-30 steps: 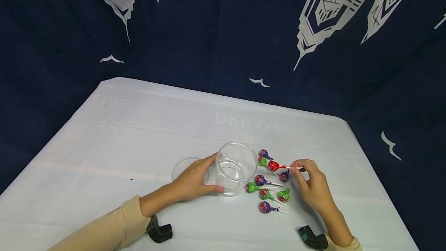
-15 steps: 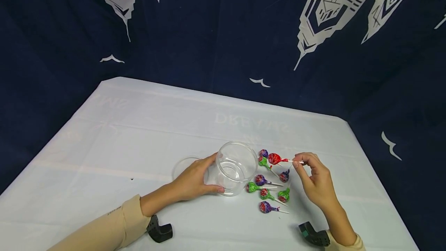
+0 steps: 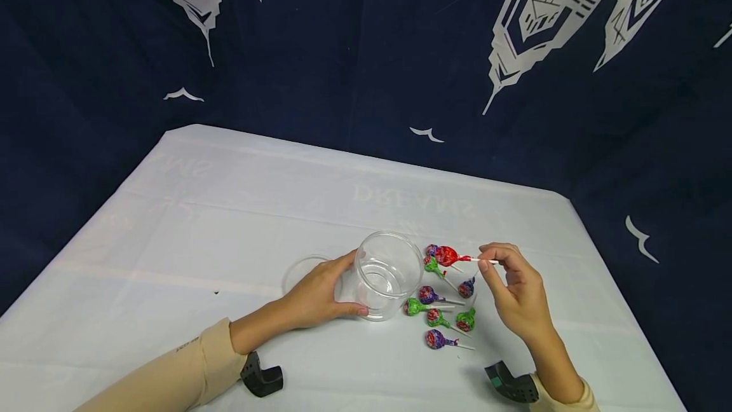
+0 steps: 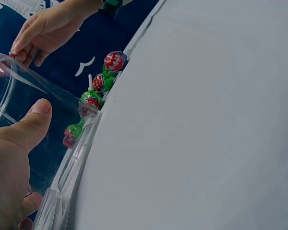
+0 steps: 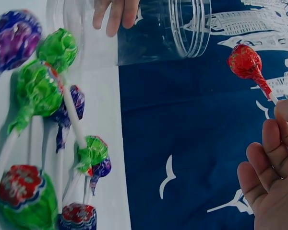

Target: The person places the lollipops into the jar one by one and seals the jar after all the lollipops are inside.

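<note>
In the head view my right hand (image 3: 517, 291) pinches the white stick of a red lollipop (image 3: 447, 256) between thumb and fingers. The lollipop is raised off the table, its head pointing left, as the right wrist view also shows. My left hand (image 3: 317, 294) grips a clear plastic jar (image 3: 389, 272) from its left side, thumb at the lower front. The jar stands upright with its mouth uncovered, and I see nothing inside. Several green lollipops (image 3: 413, 307) and purple lollipops (image 3: 436, 339) lie on the table between the jar and my right hand.
A clear round lid (image 3: 294, 272) lies on the white tablecloth (image 3: 171, 240), partly behind my left hand. A dark blue curtain (image 3: 320, 68) with white prints hangs behind the table. Dark wrist devices (image 3: 262, 377) sit by both sleeves.
My right hand has lifted the red lollipop up off the other lollipops and then moved it slightly left. The left hand and the jar have stayed in place.
</note>
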Tool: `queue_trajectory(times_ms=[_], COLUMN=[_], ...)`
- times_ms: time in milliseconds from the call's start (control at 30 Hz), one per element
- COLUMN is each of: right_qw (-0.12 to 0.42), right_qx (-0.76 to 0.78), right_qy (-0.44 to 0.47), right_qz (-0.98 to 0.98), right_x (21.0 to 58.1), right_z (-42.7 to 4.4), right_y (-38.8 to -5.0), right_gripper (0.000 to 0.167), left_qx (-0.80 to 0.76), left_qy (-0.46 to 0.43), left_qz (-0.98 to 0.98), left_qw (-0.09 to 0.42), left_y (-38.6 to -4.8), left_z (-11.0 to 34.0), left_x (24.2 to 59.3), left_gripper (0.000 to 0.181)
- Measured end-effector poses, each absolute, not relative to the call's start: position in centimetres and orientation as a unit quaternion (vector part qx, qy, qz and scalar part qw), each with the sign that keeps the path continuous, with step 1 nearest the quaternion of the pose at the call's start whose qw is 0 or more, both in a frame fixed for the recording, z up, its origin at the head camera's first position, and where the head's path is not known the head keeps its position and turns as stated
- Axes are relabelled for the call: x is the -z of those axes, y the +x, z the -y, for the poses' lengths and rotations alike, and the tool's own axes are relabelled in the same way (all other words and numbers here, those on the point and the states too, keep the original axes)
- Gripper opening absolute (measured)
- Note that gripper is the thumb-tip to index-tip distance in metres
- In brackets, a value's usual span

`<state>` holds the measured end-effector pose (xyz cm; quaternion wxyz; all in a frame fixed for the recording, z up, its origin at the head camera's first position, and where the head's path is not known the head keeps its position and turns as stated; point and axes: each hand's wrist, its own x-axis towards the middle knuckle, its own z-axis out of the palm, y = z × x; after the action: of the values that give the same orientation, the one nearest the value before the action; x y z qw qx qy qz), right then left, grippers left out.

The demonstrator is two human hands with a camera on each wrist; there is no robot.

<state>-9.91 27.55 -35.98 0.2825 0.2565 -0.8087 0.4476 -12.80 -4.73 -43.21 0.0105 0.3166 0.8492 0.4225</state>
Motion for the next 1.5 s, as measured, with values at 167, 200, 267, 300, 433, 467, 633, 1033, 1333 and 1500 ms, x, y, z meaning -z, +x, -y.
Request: queue_trajectory(times_ms=[167, 200, 267, 300, 433, 467, 633, 1033, 1333, 1500], right_qw=[0.27, 0.268, 0.261, 0.262, 0.258, 0.259, 0.251, 0.222, 0.205, 0.197], right_qx=[-0.461, -0.464, -0.467, -0.468, -0.473, -0.474, -0.483, -0.503, -0.511, -0.512], right_qy=[0.264, 0.266, 0.266, 0.27, 0.277, 0.28, 0.293, 0.313, 0.325, 0.335], right_qz=[0.803, 0.801, 0.802, 0.8, 0.796, 0.794, 0.786, 0.774, 0.769, 0.766], right_x=[35.3, 35.2, 35.0, 35.0, 34.7, 34.7, 34.6, 35.0, 35.5, 35.8], right_z=[-26.9, -26.8, -26.6, -26.5, -26.0, -25.9, -25.3, -23.7, -22.9, -22.7], right_y=[-9.7, -9.7, -9.7, -9.7, -9.8, -9.9, -10.2, -10.9, -11.1, -11.1], right_gripper=[0.016, 0.019, 0.022, 0.022, 0.022, 0.022, 0.017, 0.002, 0.002, 0.003], left_qx=[-0.421, -0.421, -0.42, -0.419, -0.416, -0.416, -0.416, -0.415, -0.418, -0.418], left_qy=[0.315, 0.314, 0.313, 0.313, 0.312, 0.313, 0.313, 0.312, 0.312, 0.313], left_qz=[-0.85, -0.851, -0.852, -0.852, -0.854, -0.854, -0.854, -0.855, -0.853, -0.853], left_qw=[0.012, 0.012, 0.013, 0.013, 0.013, 0.013, 0.014, 0.012, 0.015, 0.011], left_y=[-12.8, -12.8, -12.8, -12.8, -12.8, -12.8, -12.8, -12.8, -12.8, -12.8], left_z=[4.8, 4.8, 4.8, 4.8, 4.7, 4.7, 4.7, 4.7, 4.7, 4.7], left_x=[43.1, 43.1, 43.1, 43.1, 43.1, 43.1, 43.2, 43.2, 43.0, 43.1], left_gripper=[0.099, 0.099, 0.099, 0.099, 0.1, 0.1, 0.1, 0.099, 0.099, 0.099])
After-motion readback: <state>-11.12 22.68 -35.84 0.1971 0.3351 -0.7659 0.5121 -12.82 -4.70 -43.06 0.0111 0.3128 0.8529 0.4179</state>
